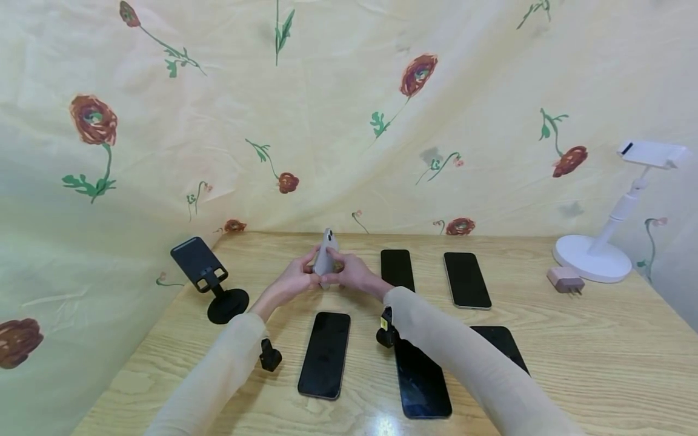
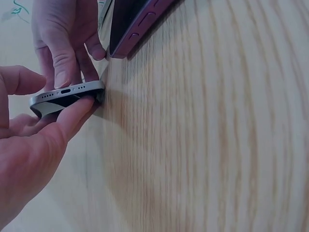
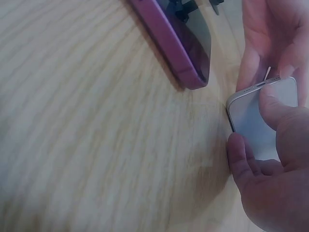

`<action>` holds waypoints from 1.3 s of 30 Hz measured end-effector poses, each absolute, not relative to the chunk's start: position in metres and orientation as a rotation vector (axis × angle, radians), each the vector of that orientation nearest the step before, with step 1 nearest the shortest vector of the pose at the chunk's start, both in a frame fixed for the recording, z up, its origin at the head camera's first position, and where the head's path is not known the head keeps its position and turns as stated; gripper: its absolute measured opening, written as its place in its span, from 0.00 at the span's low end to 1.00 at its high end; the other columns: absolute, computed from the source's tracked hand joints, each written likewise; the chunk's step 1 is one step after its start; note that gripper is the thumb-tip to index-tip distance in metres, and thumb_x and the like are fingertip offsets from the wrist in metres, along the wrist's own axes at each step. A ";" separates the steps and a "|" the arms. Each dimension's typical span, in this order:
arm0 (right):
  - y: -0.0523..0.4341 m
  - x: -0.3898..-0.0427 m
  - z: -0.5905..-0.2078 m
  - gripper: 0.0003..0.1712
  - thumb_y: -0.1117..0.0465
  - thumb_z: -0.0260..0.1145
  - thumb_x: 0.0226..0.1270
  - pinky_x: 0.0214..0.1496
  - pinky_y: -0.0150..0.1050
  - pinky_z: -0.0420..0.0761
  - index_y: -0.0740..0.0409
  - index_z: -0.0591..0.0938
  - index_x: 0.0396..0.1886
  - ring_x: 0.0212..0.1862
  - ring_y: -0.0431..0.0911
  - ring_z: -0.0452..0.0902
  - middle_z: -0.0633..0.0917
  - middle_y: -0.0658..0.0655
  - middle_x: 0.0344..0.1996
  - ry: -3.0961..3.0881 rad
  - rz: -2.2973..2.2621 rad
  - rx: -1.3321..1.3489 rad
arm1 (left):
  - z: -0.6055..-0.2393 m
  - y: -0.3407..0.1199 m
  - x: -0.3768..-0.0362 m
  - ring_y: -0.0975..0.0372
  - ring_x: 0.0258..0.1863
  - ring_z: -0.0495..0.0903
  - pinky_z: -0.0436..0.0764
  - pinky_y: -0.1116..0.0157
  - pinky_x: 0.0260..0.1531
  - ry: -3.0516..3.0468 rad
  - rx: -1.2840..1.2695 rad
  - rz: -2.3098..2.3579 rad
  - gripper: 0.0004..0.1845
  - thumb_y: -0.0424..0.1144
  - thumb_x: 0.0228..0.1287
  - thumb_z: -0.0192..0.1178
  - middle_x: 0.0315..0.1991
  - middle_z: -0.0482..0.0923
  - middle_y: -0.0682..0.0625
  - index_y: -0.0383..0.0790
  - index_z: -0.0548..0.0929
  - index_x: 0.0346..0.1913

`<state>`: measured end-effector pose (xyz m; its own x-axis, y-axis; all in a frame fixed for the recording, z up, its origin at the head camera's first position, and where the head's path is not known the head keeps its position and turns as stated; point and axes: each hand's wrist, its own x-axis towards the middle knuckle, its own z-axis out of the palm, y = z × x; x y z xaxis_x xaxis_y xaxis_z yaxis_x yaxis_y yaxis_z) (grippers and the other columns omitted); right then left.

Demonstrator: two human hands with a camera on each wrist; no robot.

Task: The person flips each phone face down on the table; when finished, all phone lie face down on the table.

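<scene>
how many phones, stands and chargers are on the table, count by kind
phones: 6, one silver phone held upright by the left hand and right hand, five dark phones lying flat
phone stands: 2, a black stand and a white stand
charger plugs: 1, a pink charger
total: 9

A cream floral cloth [image 1: 338,121] hangs behind a light wooden table [image 1: 600,339].

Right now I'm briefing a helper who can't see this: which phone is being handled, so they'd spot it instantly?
On the wooden table, look mid-table between the black phone stand and the far row of dark phones. The silver phone is there, gripped by left hand and right hand. It alone is on edge; the others lie flat.
</scene>
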<state>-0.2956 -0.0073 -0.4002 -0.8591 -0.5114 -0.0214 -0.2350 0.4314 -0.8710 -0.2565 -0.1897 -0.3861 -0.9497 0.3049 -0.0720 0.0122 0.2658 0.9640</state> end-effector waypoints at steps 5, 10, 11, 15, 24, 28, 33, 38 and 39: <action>-0.010 -0.295 -0.400 0.48 0.57 0.73 0.65 0.29 0.33 0.74 0.54 0.58 0.79 0.27 0.45 0.75 0.83 0.67 0.45 2.457 -1.330 -0.658 | -0.389 -0.192 -0.258 0.48 0.52 0.77 0.77 0.60 0.44 2.386 0.336 1.678 0.47 0.24 0.57 0.53 0.58 0.73 0.24 0.35 0.45 0.80; -0.012 -0.295 -0.400 0.47 0.57 0.74 0.65 0.28 0.33 0.73 0.57 0.61 0.78 0.25 0.44 0.77 0.84 0.57 0.28 2.552 -1.192 -0.693 | -0.389 -0.194 -0.258 0.48 0.53 0.78 0.79 0.61 0.44 2.435 0.364 1.636 0.48 0.22 0.54 0.53 0.57 0.74 0.23 0.31 0.45 0.79; -0.012 -0.295 -0.400 0.47 0.57 0.74 0.65 0.28 0.33 0.73 0.57 0.61 0.78 0.25 0.44 0.77 0.84 0.57 0.28 2.573 -1.161 -0.698 | -0.389 -0.195 -0.258 0.48 0.53 0.78 0.78 0.61 0.43 2.439 0.369 1.629 0.48 0.22 0.54 0.53 0.57 0.74 0.23 0.30 0.45 0.79; -0.013 -0.295 -0.401 0.46 0.56 0.75 0.63 0.40 0.35 0.74 0.57 0.64 0.77 0.38 0.47 0.78 0.85 0.64 0.49 2.653 -1.061 -0.707 | -0.387 -0.195 -0.258 0.49 0.50 0.78 0.77 0.63 0.40 2.468 0.384 1.583 0.48 0.19 0.53 0.53 0.55 0.75 0.24 0.29 0.45 0.78; -0.015 -0.293 -0.403 0.44 0.54 0.75 0.63 0.67 0.47 0.67 0.59 0.66 0.75 0.71 0.56 0.63 0.68 0.65 0.70 2.686 -0.990 -0.726 | -0.389 -0.198 -0.259 0.47 0.51 0.79 0.78 0.56 0.48 2.749 0.388 1.280 0.47 0.22 0.58 0.67 0.56 0.77 0.29 0.27 0.53 0.77; -0.014 -0.293 -0.404 0.43 0.54 0.74 0.64 0.68 0.48 0.67 0.62 0.68 0.74 0.70 0.58 0.63 0.68 0.66 0.70 2.703 -0.951 -0.750 | -0.392 -0.199 -0.258 0.50 0.45 0.80 0.78 0.55 0.46 2.858 0.381 1.152 0.47 0.25 0.56 0.70 0.50 0.81 0.32 0.26 0.57 0.76; -0.013 -0.293 -0.404 0.42 0.52 0.74 0.64 0.68 0.47 0.67 0.62 0.69 0.73 0.70 0.58 0.64 0.69 0.65 0.70 2.724 -0.893 -0.762 | -0.395 -0.200 -0.259 0.49 0.45 0.80 0.77 0.54 0.48 2.902 0.375 1.105 0.46 0.27 0.55 0.73 0.50 0.81 0.32 0.24 0.60 0.74; -0.011 -0.295 -0.403 0.41 0.50 0.72 0.65 0.69 0.48 0.64 0.62 0.70 0.73 0.71 0.59 0.61 0.66 0.64 0.72 2.717 -0.815 -0.771 | -0.396 -0.200 -0.257 0.51 0.45 0.80 0.77 0.54 0.47 2.939 0.277 1.018 0.33 0.32 0.56 0.74 0.49 0.83 0.36 0.28 0.75 0.65; -0.011 -0.295 -0.403 0.41 0.49 0.72 0.66 0.70 0.48 0.64 0.62 0.70 0.73 0.72 0.59 0.60 0.65 0.64 0.73 2.714 -0.802 -0.774 | -0.396 -0.200 -0.257 0.52 0.45 0.80 0.77 0.55 0.47 2.945 0.253 1.003 0.31 0.33 0.56 0.74 0.49 0.83 0.37 0.29 0.77 0.63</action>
<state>-0.2949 -0.0105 -0.4027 -0.8407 -0.5393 -0.0483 -0.4266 0.7146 -0.5545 -0.2568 -0.1999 -0.3962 -0.9867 0.1590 0.0334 0.1463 0.7804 0.6079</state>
